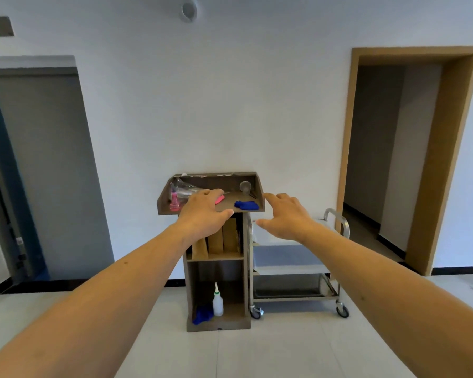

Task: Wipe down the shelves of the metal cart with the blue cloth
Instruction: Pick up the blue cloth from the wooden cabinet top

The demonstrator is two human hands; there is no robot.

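two bare forearms reach forward over pale floor tiles. the left hand [205, 211] and the right hand [286, 216] are both empty, fingers spread loosely, held apart from each other in front of a brown wooden stand [216, 290] against the white wall. the blue cloth [247, 205] lies crumpled and soft on the stand's sloped, walled top, just beyond the right hand's fingertips, not yet touched. beside it are a pink object [220, 199] and a clear plastic bag [182, 190]; a careless grab could knock these off the slope. lower down, a white squeeze bottle [218, 302] stands next to a second blue bundle [202, 315] in the bottom compartment, which might be picked by mistake. to the right, touching the stand, is the metal cart [298, 268]: shiny steel tube frame, shallow tray shelves, small swivel wheels. it could roll away when pressed during wiping.
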